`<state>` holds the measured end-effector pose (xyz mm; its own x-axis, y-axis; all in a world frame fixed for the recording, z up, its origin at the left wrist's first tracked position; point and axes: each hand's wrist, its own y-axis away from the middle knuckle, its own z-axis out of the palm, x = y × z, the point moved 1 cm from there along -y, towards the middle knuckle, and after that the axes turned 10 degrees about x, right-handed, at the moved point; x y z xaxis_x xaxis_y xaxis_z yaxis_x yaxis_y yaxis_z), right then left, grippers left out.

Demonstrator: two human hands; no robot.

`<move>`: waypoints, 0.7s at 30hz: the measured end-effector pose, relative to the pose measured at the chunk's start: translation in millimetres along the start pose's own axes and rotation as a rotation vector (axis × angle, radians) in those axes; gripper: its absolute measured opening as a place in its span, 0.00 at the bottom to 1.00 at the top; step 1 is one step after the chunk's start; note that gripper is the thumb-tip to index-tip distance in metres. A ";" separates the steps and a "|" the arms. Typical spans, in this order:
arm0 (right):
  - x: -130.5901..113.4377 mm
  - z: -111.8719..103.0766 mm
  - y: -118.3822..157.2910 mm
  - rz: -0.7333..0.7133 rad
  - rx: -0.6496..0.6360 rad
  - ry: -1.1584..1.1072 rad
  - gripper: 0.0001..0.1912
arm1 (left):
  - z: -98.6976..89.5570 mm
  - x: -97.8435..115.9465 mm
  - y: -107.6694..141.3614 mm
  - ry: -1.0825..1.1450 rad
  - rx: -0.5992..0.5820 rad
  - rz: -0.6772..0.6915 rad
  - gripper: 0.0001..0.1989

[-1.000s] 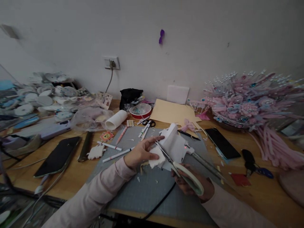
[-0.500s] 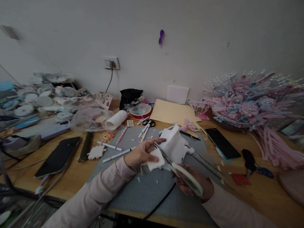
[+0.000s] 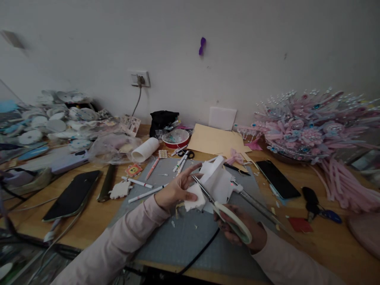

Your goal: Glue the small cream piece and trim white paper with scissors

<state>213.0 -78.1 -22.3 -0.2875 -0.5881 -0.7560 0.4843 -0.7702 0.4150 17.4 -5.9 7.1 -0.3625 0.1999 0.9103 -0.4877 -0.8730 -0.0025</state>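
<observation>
My left hand [image 3: 177,190] holds a small white piece [image 3: 194,198] with the thumb on top of it, its index finger stretched out above. My right hand [image 3: 237,226] is wrapped round the pale handles of a pair of scissors [image 3: 230,219]. The scissor blades point up and left, beside the upper right edge of the white piece. Behind the blades lies white paper [image 3: 219,184] with a raised strip, over a grey cutting mat [image 3: 175,245].
Markers [image 3: 148,193], a jagged white piece [image 3: 120,190] and a phone [image 3: 73,194] lie left. A metal ruler [image 3: 258,206], another phone [image 3: 278,179] and keys [image 3: 311,200] are right. A red bowl [image 3: 175,143] and pink decoration [image 3: 308,134] stand behind.
The index finger of my left hand has lifted and moved slightly left, away from the white paper. The raised paper strip has shifted a little. My right hand has hardly moved.
</observation>
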 end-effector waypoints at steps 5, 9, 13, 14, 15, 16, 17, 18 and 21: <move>0.2 -2.9 -2.2 0.007 0.016 -0.017 0.16 | -3.7 -1.7 -1.0 -0.020 0.015 0.021 0.49; -3.8 -3.7 -2.8 -0.006 0.031 -0.003 0.21 | 1.0 -2.1 1.3 -0.109 -0.046 0.016 0.52; -7.7 1.7 -2.6 -0.201 0.200 0.100 0.21 | 8.2 -6.1 5.1 -0.251 -0.011 0.084 0.54; -7.9 3.4 -2.8 -0.249 0.259 0.129 0.20 | 10.0 -7.5 6.3 -0.277 -0.014 0.103 0.54; -7.8 4.8 -2.9 -0.292 0.314 0.155 0.20 | 11.7 -8.8 7.5 -0.297 -0.021 0.121 0.54; -7.5 5.8 -3.0 -0.332 0.364 0.181 0.20 | 13.3 -10.0 8.8 -0.314 -0.031 0.135 0.54; -7.2 6.6 -2.8 -0.366 0.401 0.211 0.19 | 14.8 -11.2 10.0 -0.327 -0.045 0.142 0.53; -6.9 7.1 -2.3 -0.394 0.424 0.244 0.18 | 16.2 -12.4 11.2 -0.337 -0.061 0.142 0.53; -7.2 8.1 0.6 -0.426 0.449 0.358 0.13 | 20.0 -16.6 14.5 -0.349 -0.124 0.107 0.52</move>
<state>208.7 -76.4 -12.6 -0.0495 -0.1553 -0.9866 -0.0187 -0.9875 0.1564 32.2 -30.9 0.2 -0.1352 -0.0714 0.9882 -0.5621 -0.8158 -0.1358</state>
